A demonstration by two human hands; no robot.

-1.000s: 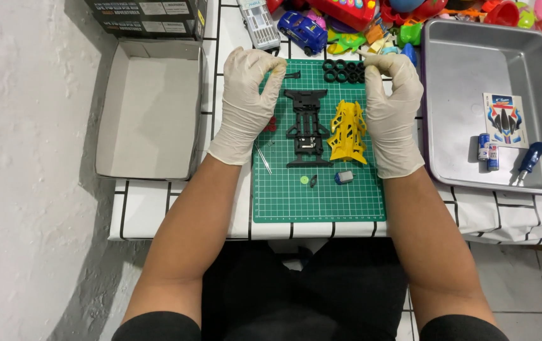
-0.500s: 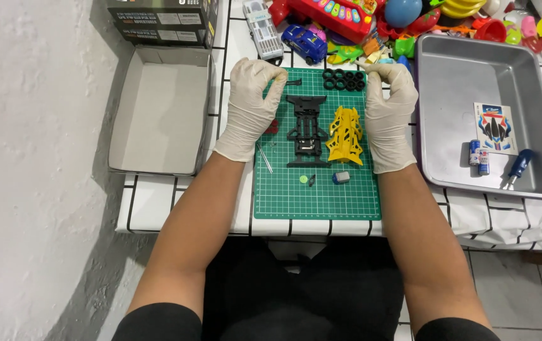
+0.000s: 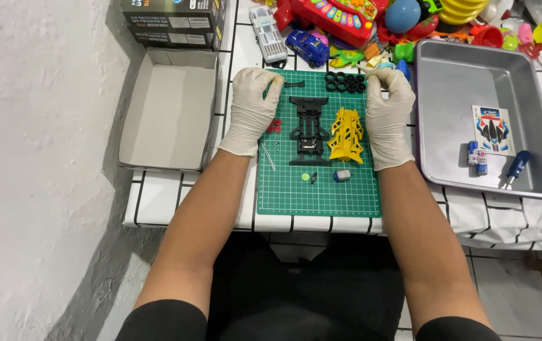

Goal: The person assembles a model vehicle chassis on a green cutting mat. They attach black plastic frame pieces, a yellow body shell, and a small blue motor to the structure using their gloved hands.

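My left hand (image 3: 252, 110) in a white glove rests palm down on the top left corner of a green cutting mat (image 3: 318, 189), fingers curled in. My right hand (image 3: 388, 117), also gloved, lies the same way on the mat's top right corner. I see nothing held in either. Between them lie a black toy car chassis (image 3: 309, 129) and a yellow car body shell (image 3: 345, 134). Several black tyres (image 3: 345, 82) sit by my right fingertips. A small black part (image 3: 294, 84) is by my left fingertips, and red bits (image 3: 275, 125) lie beside my left palm.
An open cardboard box lid (image 3: 167, 113) lies left of the mat. A metal tray (image 3: 454, 76) on the right holds a sticker sheet (image 3: 493, 129), batteries (image 3: 477, 156) and a blue screwdriver (image 3: 516, 167). Colourful toys (image 3: 340, 22) crowd the back. Small parts (image 3: 342, 175) lie lower on the mat.
Both hands stay at the mat's top corners. The view has shifted slightly, so the table sits a little higher in the picture; nothing on the mat has moved.
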